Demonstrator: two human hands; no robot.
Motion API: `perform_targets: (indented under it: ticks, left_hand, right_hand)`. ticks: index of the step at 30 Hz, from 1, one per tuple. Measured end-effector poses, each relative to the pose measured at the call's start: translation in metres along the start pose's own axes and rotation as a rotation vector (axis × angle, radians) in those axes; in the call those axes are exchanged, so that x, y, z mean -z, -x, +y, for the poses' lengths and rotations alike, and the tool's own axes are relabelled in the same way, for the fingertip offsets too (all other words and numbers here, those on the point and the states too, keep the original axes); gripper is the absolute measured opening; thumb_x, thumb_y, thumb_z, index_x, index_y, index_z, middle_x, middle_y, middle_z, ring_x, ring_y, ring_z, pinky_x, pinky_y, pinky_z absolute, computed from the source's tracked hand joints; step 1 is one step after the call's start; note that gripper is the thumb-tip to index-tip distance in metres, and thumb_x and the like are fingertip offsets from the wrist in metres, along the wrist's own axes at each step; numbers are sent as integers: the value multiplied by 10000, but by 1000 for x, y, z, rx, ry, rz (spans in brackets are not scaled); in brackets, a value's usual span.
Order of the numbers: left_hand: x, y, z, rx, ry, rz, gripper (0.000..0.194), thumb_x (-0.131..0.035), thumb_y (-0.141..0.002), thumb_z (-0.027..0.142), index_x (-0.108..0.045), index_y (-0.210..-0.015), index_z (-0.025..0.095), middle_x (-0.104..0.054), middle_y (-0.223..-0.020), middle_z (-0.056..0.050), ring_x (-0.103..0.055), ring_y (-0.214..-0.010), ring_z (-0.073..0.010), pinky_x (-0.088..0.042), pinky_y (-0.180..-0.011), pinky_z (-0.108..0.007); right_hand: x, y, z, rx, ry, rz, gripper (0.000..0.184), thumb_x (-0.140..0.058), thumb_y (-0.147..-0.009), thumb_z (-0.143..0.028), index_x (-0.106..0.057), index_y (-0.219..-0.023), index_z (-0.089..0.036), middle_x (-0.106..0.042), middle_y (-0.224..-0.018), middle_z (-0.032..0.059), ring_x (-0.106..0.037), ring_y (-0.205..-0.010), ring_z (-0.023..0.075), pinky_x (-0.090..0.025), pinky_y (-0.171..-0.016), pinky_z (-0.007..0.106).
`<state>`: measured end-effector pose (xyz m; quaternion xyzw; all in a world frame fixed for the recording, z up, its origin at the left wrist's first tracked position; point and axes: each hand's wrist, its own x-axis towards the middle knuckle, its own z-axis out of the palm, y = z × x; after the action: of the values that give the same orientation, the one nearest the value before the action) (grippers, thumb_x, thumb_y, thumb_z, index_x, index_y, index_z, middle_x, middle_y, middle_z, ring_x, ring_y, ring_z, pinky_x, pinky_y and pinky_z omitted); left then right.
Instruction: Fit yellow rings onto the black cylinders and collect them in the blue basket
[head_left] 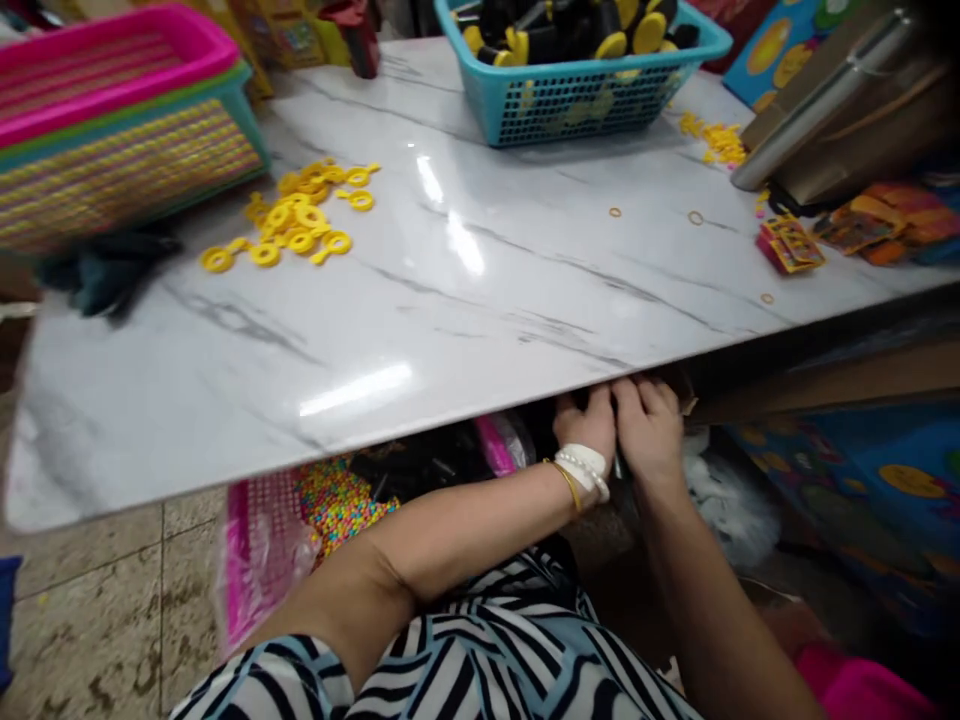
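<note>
Currently, both hands are low, at the near edge of the white marble-look tabletop [420, 300], and they reach down behind it. The left hand [585, 425], with a white wrap [581, 465] and a thin gold bangle [568, 485] on the wrist, and the right hand [649, 430] stand close together, almost touching. Their fingers are bent and seem not released, but the fingertips go out of sight behind the edge, so I cannot tell if they are clenched or grasping something. Whatever they work on is hidden there, just beside a brown cardboard [825, 375]. On the table, a turquoise plastic basket [570, 115] is full of black and yellow parts, while many yellow plastic rings [300, 215] lie loose in a heap, and more small rings [716, 140] lie far on the other side. So, as far as it shows, a large amount of pieces is gathered in the basket, and many pieces are lying loose. Below, colourful beads [337, 500] lie in a pink-edged bag [259, 560].
</note>
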<state>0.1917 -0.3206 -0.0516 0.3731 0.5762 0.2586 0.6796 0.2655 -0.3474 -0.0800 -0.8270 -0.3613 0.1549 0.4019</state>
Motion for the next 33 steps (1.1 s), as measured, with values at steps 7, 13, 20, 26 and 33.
perform_targets:
  ticks: [7,13,20,26,33]
  left_hand:
    - [31,90,-35,-138,89,133,471,-522,-880,530,-520,-1294,306,-674,-911,-16,-627,-861,-188,-496,-824,-308]
    - [101,135,-50,-334,265,298,442,-498,-910,445,-487,-1315,269,-654,-921,-13,-603,-827,-151,-484,-801,-272]
    - [178,132,-69,-435,311,625,473,-457,-929,436,-438,-1340,204,-636,-1141,-81,-611,-1014,-184,-475,-930,-325]
    - [217,113,-83,-435,-133,558,559,-446,-917,332,-385,-1414,85,-395,-1478,-218,-353,-1399,-285,-268,-1169,-466]
    - [260,164,-86,-680,-638,428,484,-473,-928,290,-471,-1398,173,-316,-1551,-141,-268,-1448,-274,-280,-1175,-498]
  right_hand:
    - [42,99,-35,73,33,44,448,-491,-874,-477,-694,-1144,-182,-536,-1253,134,-434,-1292,286,-319,-1093,434]
    - [17,163,-74,311,-55,-66,467,-496,-873,-536,-674,-1159,-213,-462,-1326,123,-434,-1286,273,-318,-1086,429]
    - [-55,200,-101,442,-219,-351,447,-495,-889,-528,-670,-1167,-225,-450,-1348,122,-429,-1306,268,-355,-1072,420]
    - [-99,181,-83,485,-95,-603,498,-358,-957,-483,-615,-1285,-212,-455,-1386,155,-416,-1346,297,-344,-1102,494]
    - [-79,135,-71,863,227,-813,454,-541,-924,-373,-559,-1363,-261,-259,-1583,107,-454,-1342,295,-411,-1087,433]
